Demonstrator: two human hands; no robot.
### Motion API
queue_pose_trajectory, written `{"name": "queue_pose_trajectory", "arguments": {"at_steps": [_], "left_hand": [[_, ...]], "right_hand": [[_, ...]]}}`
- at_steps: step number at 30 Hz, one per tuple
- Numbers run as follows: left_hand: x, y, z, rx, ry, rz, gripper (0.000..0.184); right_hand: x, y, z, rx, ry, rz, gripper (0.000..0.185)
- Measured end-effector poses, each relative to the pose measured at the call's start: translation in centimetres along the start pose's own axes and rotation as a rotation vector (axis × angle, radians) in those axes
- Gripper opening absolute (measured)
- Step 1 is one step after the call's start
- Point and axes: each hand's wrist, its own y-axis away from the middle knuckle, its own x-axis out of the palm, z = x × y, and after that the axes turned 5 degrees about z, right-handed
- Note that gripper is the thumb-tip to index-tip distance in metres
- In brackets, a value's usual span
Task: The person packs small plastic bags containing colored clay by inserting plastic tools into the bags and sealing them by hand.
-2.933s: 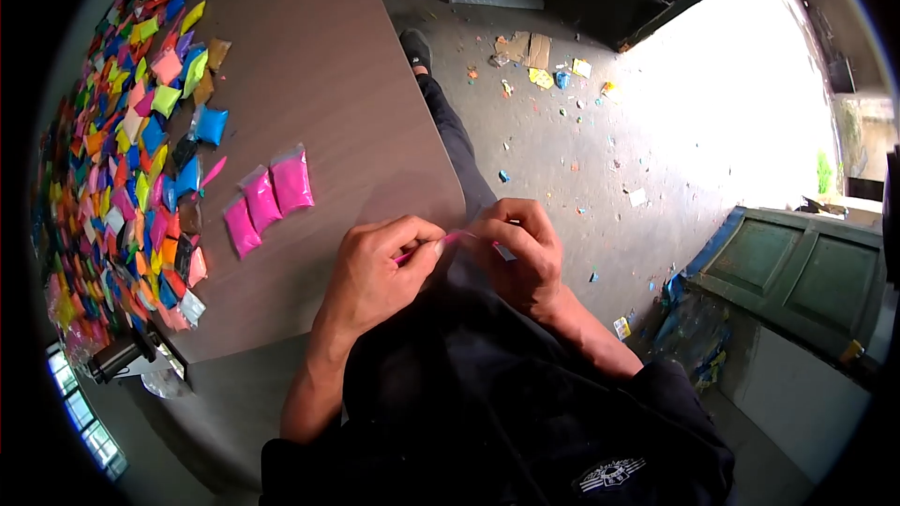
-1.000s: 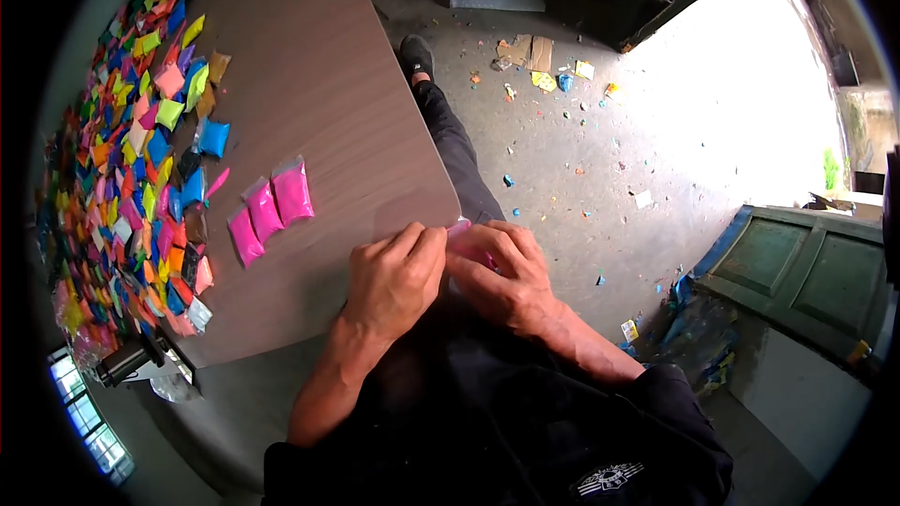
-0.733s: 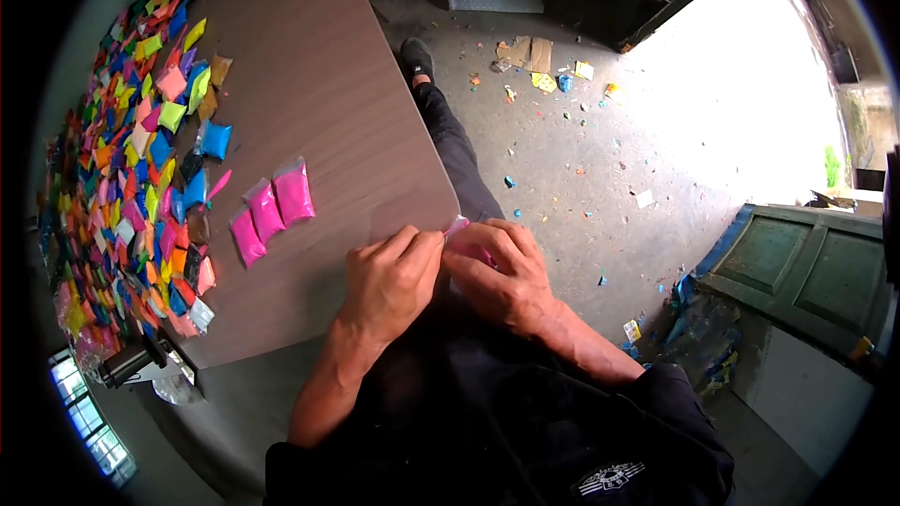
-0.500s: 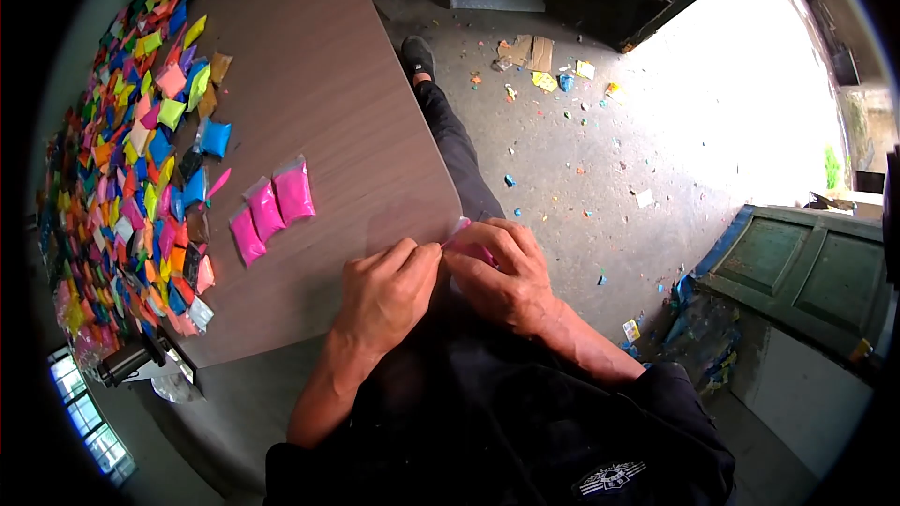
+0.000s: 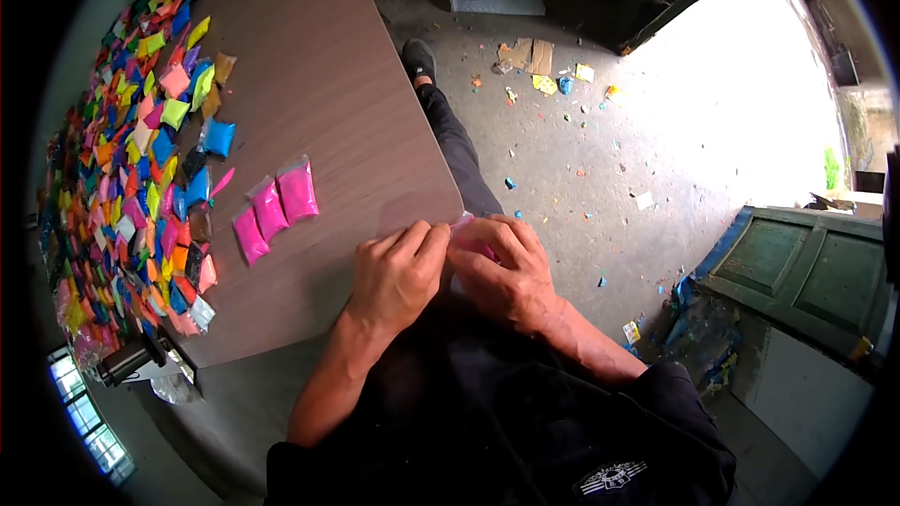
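My right hand [image 5: 511,272] is curled closed around a small clear packet with bright pink filling [image 5: 484,250], at the table's near corner. Most of that packet is hidden by the fingers; a bit of clear plastic shows above them. Close beside it, my left hand [image 5: 398,272] is closed, thumb and fingertips pinched together at the packet's left side. Whatever those fingertips hold is hidden. On the table, left of my hands, three pink packets [image 5: 270,208] lie side by side in a slanted row.
A large heap of small packets in many colours [image 5: 141,187] covers the left side of the brown table [image 5: 309,66]. A loose pink strip [image 5: 223,182] lies by the heap. Scraps and cardboard [image 5: 534,54] litter the floor; a green panelled door [image 5: 806,258] stands at right.
My left hand has shifted slightly up and right, its fingertips rising beside the packet. My right hand stays almost in place around the pink packet. The three table packets keep their arrangement.
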Motion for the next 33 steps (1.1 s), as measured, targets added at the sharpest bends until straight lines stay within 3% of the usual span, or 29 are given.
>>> {"name": "queue_pose_trajectory", "arguments": {"at_steps": [7, 22, 27, 33], "left_hand": [[-1.0, 1.4, -0.1, -0.045, 0.064, 0.048, 0.005], [-1.0, 0.3, -0.5, 0.120, -0.230, 0.050, 0.007], [-1.2, 1.1, -0.4, 0.095, -0.135, 0.047, 0.019], [-1.4, 1.3, -0.4, 0.126, -0.199, 0.067, 0.014]], "right_hand": [[0.1, 0.0, 0.0, -0.005, 0.012, -0.004, 0.034], [-0.8, -0.3, 0.4, 0.117, -0.071, 0.089, 0.033], [-0.9, -0.2, 0.2, 0.119, -0.083, 0.073, 0.033], [-0.4, -0.1, 0.1, 0.095, -0.046, 0.071, 0.030]]}}
